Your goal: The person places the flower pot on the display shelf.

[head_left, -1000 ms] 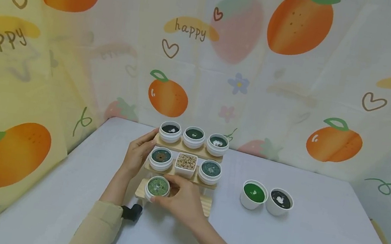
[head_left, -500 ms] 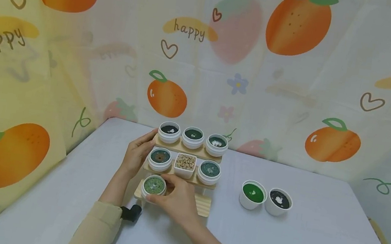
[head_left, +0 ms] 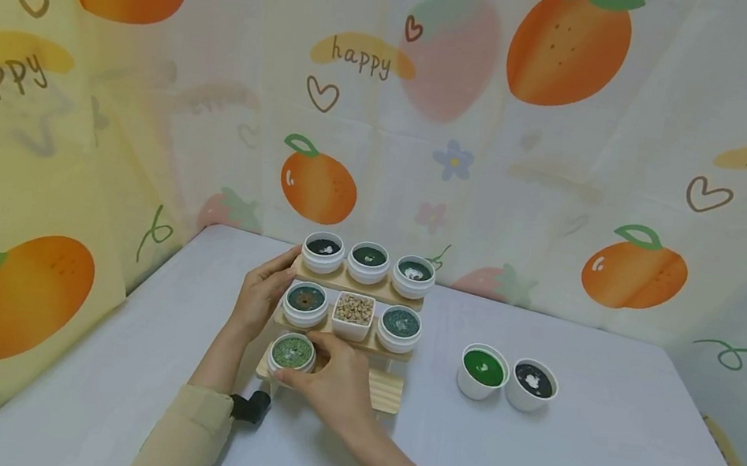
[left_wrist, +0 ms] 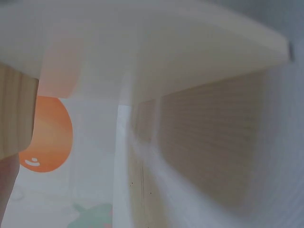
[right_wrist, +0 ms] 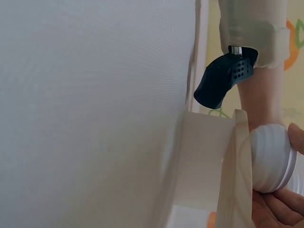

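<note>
In the head view a three-tier wooden stand (head_left: 387, 392) with whitish side supports stands on the white table. My left hand (head_left: 259, 298) grips the left end of its top tier, thumb in front. With thumb and fingers, my right hand (head_left: 341, 384) pinches a small white ridged cup (head_left: 292, 352) with green speckled contents, at the left end of the bottom tier. The right wrist view shows this cup (right_wrist: 270, 159) against the wooden board (right_wrist: 236, 175). Only a sliver of the left hand shows in the left wrist view, beside the wood (left_wrist: 16, 111).
On the middle tier, a square white bowl (head_left: 353, 318) of beige bits sits between two round cups. Several dark-filled cups (head_left: 369, 264) line the top tier. Two white cups stand right of the stand, one with green contents (head_left: 483, 372), one with black (head_left: 533, 387).
My right hand has shifted slightly left along the bottom tier with the speckled cup, baring more of the board at right. The left hand keeps its place.
</note>
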A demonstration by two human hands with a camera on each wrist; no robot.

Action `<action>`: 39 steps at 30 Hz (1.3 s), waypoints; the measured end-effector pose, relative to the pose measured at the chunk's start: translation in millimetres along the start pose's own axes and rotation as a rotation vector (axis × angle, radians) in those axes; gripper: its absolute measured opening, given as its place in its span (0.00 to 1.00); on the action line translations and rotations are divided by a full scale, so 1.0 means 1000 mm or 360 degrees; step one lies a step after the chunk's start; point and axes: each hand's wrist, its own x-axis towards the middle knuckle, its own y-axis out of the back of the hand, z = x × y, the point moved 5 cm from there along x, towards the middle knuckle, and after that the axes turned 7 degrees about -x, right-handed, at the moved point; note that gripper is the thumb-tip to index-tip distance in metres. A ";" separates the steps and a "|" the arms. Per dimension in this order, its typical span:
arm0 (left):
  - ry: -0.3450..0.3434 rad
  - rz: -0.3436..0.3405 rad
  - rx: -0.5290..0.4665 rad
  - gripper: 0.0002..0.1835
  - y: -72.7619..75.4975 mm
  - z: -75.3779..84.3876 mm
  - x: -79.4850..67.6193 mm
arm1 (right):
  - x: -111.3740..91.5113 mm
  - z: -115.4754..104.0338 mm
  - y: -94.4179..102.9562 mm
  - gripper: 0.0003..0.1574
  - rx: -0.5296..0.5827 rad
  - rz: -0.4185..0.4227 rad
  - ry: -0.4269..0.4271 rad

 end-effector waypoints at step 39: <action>0.0020 0.0016 0.0001 0.26 0.000 0.001 0.001 | -0.014 0.014 0.018 0.37 0.0102 -0.0058 -0.0026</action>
